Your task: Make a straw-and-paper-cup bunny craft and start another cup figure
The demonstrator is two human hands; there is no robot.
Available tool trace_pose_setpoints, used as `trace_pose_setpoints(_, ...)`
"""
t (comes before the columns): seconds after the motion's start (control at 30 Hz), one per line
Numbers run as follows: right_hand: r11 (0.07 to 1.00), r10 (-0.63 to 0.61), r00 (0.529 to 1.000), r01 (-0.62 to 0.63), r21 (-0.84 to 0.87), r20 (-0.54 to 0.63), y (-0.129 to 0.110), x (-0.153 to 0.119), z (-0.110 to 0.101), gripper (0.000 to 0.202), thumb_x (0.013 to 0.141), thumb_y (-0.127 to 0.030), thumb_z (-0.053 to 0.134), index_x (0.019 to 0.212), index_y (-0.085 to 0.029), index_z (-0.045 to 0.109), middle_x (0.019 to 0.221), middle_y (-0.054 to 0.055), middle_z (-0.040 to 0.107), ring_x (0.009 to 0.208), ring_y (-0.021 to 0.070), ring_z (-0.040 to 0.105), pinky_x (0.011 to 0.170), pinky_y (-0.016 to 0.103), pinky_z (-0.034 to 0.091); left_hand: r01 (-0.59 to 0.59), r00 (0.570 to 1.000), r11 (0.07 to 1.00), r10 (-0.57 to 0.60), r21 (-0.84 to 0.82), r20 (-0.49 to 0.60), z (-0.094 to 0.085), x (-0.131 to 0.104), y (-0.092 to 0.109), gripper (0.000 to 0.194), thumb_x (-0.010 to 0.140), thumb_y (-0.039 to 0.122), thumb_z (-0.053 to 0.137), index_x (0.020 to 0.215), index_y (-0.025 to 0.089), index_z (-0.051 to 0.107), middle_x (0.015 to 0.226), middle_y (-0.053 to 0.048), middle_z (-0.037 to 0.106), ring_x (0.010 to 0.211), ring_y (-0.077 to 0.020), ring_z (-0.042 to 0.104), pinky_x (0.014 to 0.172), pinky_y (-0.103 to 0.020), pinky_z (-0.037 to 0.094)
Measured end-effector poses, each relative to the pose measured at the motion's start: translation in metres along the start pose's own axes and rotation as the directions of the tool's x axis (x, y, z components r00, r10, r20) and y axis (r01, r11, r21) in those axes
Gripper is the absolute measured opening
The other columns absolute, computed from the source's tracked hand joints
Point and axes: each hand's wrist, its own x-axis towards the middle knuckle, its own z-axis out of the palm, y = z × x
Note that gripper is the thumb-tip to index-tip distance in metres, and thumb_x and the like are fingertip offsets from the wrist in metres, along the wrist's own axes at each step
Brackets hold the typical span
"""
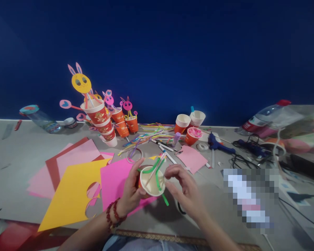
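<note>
My left hand (pixel 132 190) is wrapped round a paper cup (pixel 146 180), which is tipped so that its pale inside faces me. Green bent straws (pixel 157 180) and a pale stick (pixel 154 170) stand in the cup, and one green end (pixel 165 200) pokes out below the rim. Beside the cup's right rim is my right hand (pixel 183 184), its fingers curved and thumb apart; whether the fingertips touch the rim is unclear. Under the cup lies a bright pink sheet (pixel 112 188), with a yellow sheet (pixel 65 195) with a round hole to its left.
Cups with paper rabbit figures (pixel 96 116) stand at the back left. Loose straws (pixel 154 134), stacked cups (pixel 182 122), a cup of pink pieces (pixel 194 136) and a blue glue gun (pixel 219 144) lie behind my hands. Bottles (pixel 264 118) and cables are at the right.
</note>
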Motion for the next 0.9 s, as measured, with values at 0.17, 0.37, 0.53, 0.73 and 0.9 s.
trace_pose_setpoints(0.17,0.998,0.066,0.993,-0.065,-0.007,0.096,-0.001,-0.022,0.006,0.013,0.088,-0.027,0.070,0.082,-0.022,0.060,0.080,0.001,0.064,0.074,0.0174,0.062,0.069,0.027,0.049,-0.038,0.999,0.999,0.039,-0.031,0.008,-0.001,-0.002,-0.008,0.097,0.071,0.078,0.069,0.150,0.029,0.041,0.127,-0.012,0.065,0.108,-0.0331,0.067,0.094,-0.046,0.054)
trace_pose_setpoints(0.37,0.993,0.070,0.990,-0.081,0.089,0.122,-0.001,-0.024,0.010,0.017,0.089,-0.022,0.063,0.074,-0.022,0.055,0.077,0.001,0.062,0.072,0.0160,0.060,0.066,0.025,0.046,-0.029,0.999,0.999,0.031,0.041,-0.036,-0.002,-0.007,-0.014,0.100,0.060,0.064,0.087,0.146,0.031,0.046,0.132,-0.010,0.060,0.113,-0.0331,0.064,0.098,-0.046,0.052)
trace_pose_setpoints(0.53,0.992,0.069,0.990,-0.081,0.099,0.123,-0.003,-0.025,0.010,0.018,0.089,-0.020,0.062,0.074,-0.022,0.052,0.080,0.002,0.062,0.075,0.0169,0.061,0.068,0.026,0.047,-0.025,0.998,1.000,0.026,0.013,-0.059,-0.002,-0.010,-0.014,0.102,0.059,0.066,0.087,0.145,0.028,0.046,0.134,-0.013,0.058,0.116,-0.0353,0.063,0.098,-0.048,0.052)
trace_pose_setpoints(0.73,0.993,0.081,0.990,-0.091,0.075,0.118,-0.001,-0.027,0.011,0.018,0.089,-0.020,0.061,0.075,-0.023,0.050,0.079,0.001,0.064,0.073,0.0166,0.061,0.066,0.026,0.047,0.028,0.993,1.000,-0.028,0.000,-0.111,0.002,-0.009,-0.011,0.098,0.062,0.068,0.083,0.144,0.028,0.047,0.135,-0.013,0.058,0.112,-0.0347,0.064,0.095,-0.049,0.053)
trace_pose_setpoints(0.9,0.998,0.055,0.993,-0.057,0.015,0.100,0.002,-0.028,0.012,0.019,0.088,-0.016,0.059,0.074,-0.023,0.049,0.088,0.004,0.069,0.081,0.0187,0.066,0.072,0.028,0.049,0.033,0.986,0.999,-0.028,0.029,-0.165,0.002,-0.006,-0.006,0.094,0.066,0.070,0.080,0.143,0.025,0.050,0.134,-0.013,0.060,0.117,-0.0352,0.063,0.099,-0.047,0.052)
